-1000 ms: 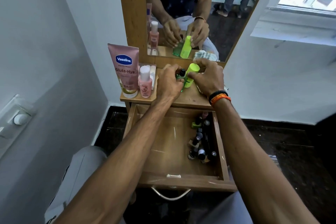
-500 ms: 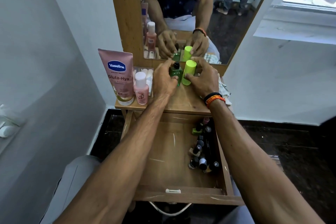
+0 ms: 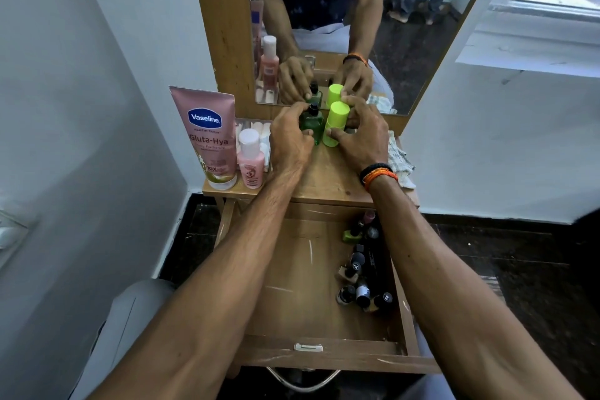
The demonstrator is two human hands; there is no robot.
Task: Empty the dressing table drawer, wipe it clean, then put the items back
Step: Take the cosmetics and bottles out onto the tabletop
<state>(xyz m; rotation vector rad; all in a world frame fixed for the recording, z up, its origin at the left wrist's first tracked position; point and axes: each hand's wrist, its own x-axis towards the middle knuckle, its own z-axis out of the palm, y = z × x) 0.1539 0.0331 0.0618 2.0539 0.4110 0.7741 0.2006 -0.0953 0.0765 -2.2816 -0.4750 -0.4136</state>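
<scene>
Head view: left hand (image 3: 289, 136) grips dark green glass bottle (image 3: 312, 123); right hand (image 3: 363, 136) grips lime-green plastic bottle (image 3: 334, 127), both upright on far table (image 3: 324, 178) top. Open wooden drawer (image 3: 318, 354): cluster of small dark bottles (image 3: 360, 269) remains at right. Emptying partly done; wiping and restocking not begun.

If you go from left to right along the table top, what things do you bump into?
Pink Vaseline tube → small pink bottle → left hand → dark green bottle → lime green bottle → right hand → checked cloth.
</scene>
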